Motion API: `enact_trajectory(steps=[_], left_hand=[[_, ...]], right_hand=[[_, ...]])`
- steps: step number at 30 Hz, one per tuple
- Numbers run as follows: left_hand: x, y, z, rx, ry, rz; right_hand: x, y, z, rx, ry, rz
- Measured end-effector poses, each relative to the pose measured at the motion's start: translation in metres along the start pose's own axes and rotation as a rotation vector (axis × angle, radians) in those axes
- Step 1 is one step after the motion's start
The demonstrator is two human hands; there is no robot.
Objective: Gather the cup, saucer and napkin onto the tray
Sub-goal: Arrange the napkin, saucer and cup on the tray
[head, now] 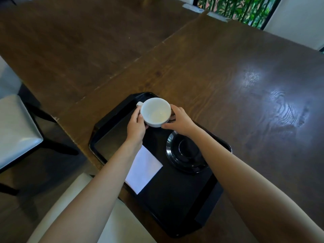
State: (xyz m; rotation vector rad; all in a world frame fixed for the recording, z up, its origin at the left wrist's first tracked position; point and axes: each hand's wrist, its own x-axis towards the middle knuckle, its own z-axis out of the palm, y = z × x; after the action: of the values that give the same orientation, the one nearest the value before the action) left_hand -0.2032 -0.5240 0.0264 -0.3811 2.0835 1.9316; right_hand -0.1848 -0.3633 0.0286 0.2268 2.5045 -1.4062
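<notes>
A white cup (pixel 155 112), empty, is held above the far end of the black tray (pixel 108 137). My left hand (pixel 136 128) grips its left side near the handle, and my right hand (pixel 180 121) grips its right side. A black saucer (pixel 185 155) lies on the tray's right part, partly under my right forearm. A white folded napkin (pixel 143 169) lies on the tray's near left part, its left edge hidden by my left forearm.
The tray rests near the front edge of a dark wooden table (pixel 228 76). A grey-seated chair (pixel 15 127) stands to the left and a light seat (pixel 112 223) is below me. A window with plants (pixel 240 9) is at the far end.
</notes>
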Motion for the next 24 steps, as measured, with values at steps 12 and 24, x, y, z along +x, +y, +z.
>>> enact_trajectory(steps=[12, 24], left_hand=[[0.003, 0.004, -0.002, 0.006, -0.043, 0.001], [-0.004, -0.014, -0.014, -0.042, 0.048, -0.102]], right_hand=[[-0.004, -0.001, 0.007, -0.060, 0.138, -0.036], [-0.116, 0.049, -0.018, -0.308, 0.238, 0.182]])
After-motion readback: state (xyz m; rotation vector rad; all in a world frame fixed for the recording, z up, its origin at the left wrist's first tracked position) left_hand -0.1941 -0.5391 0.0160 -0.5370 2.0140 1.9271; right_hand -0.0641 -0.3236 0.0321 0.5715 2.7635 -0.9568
